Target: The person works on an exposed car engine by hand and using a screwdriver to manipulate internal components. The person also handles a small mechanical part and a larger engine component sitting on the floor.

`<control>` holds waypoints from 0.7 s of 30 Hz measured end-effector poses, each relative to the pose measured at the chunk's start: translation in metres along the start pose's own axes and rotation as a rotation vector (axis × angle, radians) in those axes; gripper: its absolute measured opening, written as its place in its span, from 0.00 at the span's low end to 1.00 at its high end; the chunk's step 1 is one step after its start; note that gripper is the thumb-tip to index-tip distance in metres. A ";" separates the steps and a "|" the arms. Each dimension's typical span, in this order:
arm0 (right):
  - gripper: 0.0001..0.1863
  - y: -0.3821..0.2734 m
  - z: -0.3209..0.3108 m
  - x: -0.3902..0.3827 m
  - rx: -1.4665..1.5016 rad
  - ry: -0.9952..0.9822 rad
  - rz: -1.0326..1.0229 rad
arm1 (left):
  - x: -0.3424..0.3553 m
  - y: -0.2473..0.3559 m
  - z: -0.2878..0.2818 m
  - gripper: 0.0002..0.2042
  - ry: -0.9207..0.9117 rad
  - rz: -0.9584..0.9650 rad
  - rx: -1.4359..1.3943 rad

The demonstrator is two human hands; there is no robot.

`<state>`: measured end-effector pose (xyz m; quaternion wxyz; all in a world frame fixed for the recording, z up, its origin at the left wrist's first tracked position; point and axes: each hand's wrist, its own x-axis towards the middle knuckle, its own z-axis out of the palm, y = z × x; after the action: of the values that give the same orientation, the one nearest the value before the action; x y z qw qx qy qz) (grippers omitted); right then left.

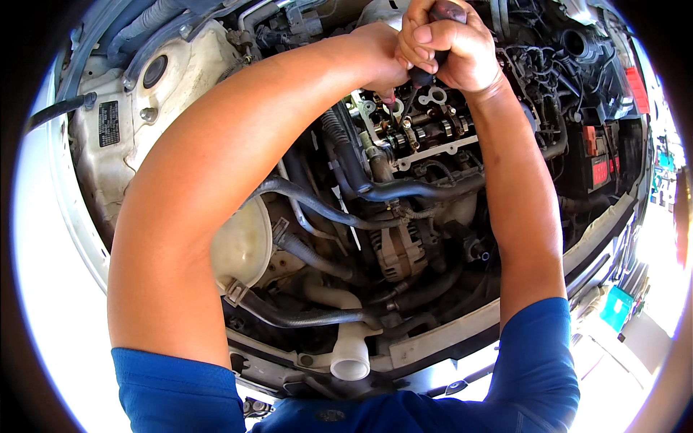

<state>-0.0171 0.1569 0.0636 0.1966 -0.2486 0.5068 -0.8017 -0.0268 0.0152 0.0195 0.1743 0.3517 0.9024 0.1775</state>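
1. Where the bay's left wall shows, a white strut tower [119, 119] with a round dark cap sits far left, and a pale reservoir [242, 242] lies nearer, just right of the left forearm.
2. Near the front edge, a white pipe end [351, 359] stands open, with dark hoses [317, 209] running above it and an alternator [397, 249] just to their right.
3. Far centre, the left hand [382, 54] is closed beside the right one; whether it grips the tool cannot be told.
4. Just right of it, the right hand [455, 47] is clenched around a screwdriver [429, 65], dark handle up.
5. Its thin shaft points down into the open cylinder head [426, 130], directly below both hands.
6. At the far right sits a black battery [603, 162] with red parts.
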 end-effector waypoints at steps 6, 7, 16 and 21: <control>0.05 -0.012 0.008 -0.004 -0.170 -0.053 0.095 | -0.010 0.019 -0.025 0.14 -0.045 0.053 0.090; 0.05 -0.014 0.014 -0.001 -0.170 -0.032 0.116 | -0.012 0.015 -0.026 0.14 -0.033 0.080 0.085; 0.05 0.010 -0.007 0.022 -0.014 -0.007 0.007 | 0.001 -0.010 -0.013 0.15 -0.137 -0.029 -0.109; 0.05 0.017 -0.021 0.037 0.006 -0.040 0.000 | -0.007 -0.023 -0.007 0.15 -0.102 -0.096 -0.472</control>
<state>-0.0579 0.1443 0.0480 0.2073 -0.2639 0.5004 -0.7981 -0.0386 -0.0066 0.0169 0.3053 0.2664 0.8417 0.3568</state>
